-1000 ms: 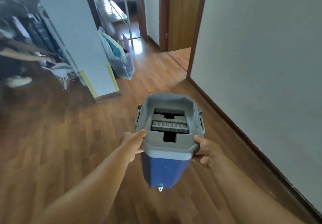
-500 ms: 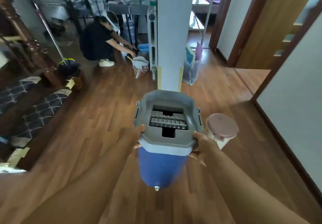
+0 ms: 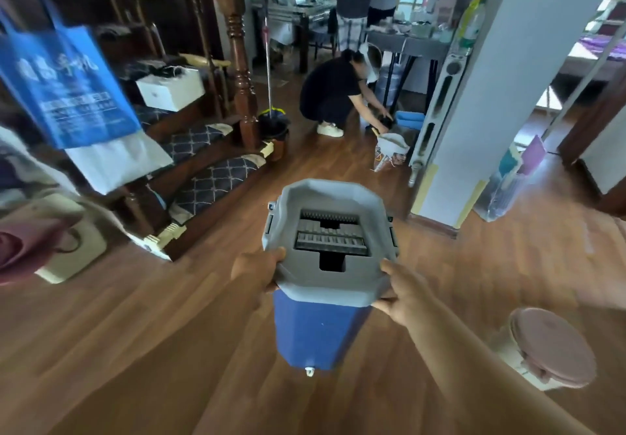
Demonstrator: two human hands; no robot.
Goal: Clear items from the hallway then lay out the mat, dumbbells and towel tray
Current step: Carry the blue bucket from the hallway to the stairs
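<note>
A blue mop bucket with a grey wringer top hangs in the air in front of me, above the wooden floor. My left hand grips the near left corner of its grey rim. My right hand grips the near right corner, thumb on top of the rim. No mat, dumbbells or towel tray are in view.
A pink-lidded small bin stands on the floor at lower right. A staircase with patterned treads is at left, a blue bag hanging near it. A person crouches ahead beside a white pillar. A mop in a bucket stands by the stair post.
My view has swung left from the hallway wall toward the staircase and the crouching person. The bucket stays in both hands. The pink-lidded bin has slid to the lower right.
</note>
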